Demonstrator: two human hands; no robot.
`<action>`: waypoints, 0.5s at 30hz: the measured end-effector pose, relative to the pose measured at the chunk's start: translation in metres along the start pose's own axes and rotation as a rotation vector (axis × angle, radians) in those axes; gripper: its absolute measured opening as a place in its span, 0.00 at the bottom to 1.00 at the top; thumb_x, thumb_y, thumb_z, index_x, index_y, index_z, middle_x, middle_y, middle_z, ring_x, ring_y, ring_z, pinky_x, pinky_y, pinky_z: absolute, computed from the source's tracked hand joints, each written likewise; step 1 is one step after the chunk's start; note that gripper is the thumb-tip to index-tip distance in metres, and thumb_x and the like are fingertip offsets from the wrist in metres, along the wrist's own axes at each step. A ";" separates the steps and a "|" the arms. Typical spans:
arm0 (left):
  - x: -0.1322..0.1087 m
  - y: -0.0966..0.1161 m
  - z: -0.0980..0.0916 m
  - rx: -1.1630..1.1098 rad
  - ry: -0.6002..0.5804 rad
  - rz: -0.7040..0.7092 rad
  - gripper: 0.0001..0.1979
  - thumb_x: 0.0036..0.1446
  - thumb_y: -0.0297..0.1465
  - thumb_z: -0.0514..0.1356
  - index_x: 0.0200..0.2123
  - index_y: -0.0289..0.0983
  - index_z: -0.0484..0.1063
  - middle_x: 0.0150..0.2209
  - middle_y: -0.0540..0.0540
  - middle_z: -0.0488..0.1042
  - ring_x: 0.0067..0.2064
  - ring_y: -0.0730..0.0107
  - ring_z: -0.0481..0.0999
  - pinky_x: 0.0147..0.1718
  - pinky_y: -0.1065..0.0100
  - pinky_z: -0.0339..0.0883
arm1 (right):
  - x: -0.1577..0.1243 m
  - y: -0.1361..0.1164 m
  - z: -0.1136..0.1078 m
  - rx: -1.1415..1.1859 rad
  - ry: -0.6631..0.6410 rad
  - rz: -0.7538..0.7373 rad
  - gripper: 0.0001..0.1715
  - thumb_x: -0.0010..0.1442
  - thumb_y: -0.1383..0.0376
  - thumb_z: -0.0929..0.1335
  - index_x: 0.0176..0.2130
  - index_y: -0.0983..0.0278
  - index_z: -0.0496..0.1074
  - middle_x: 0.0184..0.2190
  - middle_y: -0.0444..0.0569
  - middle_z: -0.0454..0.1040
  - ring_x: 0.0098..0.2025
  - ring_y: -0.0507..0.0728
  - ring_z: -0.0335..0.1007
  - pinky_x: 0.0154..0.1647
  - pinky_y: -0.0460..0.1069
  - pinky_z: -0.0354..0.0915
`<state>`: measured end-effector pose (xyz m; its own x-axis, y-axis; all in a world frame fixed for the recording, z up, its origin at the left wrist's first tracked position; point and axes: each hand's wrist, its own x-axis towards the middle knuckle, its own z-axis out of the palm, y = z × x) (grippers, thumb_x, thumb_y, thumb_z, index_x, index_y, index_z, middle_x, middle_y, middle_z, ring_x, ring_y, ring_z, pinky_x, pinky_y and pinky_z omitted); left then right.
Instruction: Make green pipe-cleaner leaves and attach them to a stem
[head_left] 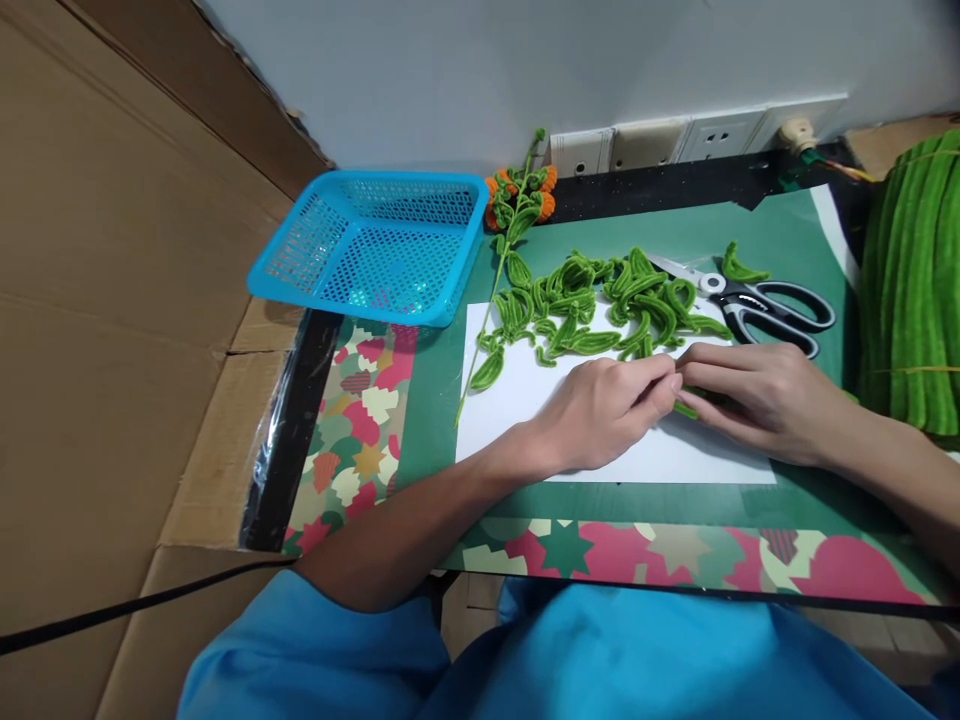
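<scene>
Head view: apparently shaping a mostly hidden green fuzzy strip (685, 409) over the white paper (506, 430), near side of the loose green leaves (592, 343), pinching with fingers of left hand (604, 408) and right hand (772, 395), probably next needing steady bending.

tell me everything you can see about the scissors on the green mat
The scissors lie on the green mat, blades pointing to the picture's upper left, handles to the right. The blades look like silvery metal, the pivot is pale and round, the looped handles black with grey lining. Fuzzy green leaves lie close beside the blades; whether the right hand touches a handle is unclear.
</scene>
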<state>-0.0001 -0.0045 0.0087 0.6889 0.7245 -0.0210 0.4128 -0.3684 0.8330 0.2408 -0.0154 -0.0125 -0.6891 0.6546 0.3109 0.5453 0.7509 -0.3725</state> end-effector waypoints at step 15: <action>0.000 -0.001 -0.001 -0.033 -0.016 -0.016 0.18 0.77 0.38 0.50 0.33 0.39 0.66 0.28 0.51 0.75 0.31 0.71 0.74 0.33 0.68 0.60 | 0.002 0.000 0.002 -0.008 -0.003 -0.026 0.13 0.77 0.65 0.62 0.40 0.62 0.72 0.32 0.47 0.70 0.30 0.54 0.65 0.31 0.50 0.56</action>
<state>-0.0013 -0.0034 0.0081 0.6921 0.7205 -0.0429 0.4037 -0.3372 0.8505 0.2385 -0.0143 -0.0131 -0.7044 0.6349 0.3175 0.5313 0.7682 -0.3573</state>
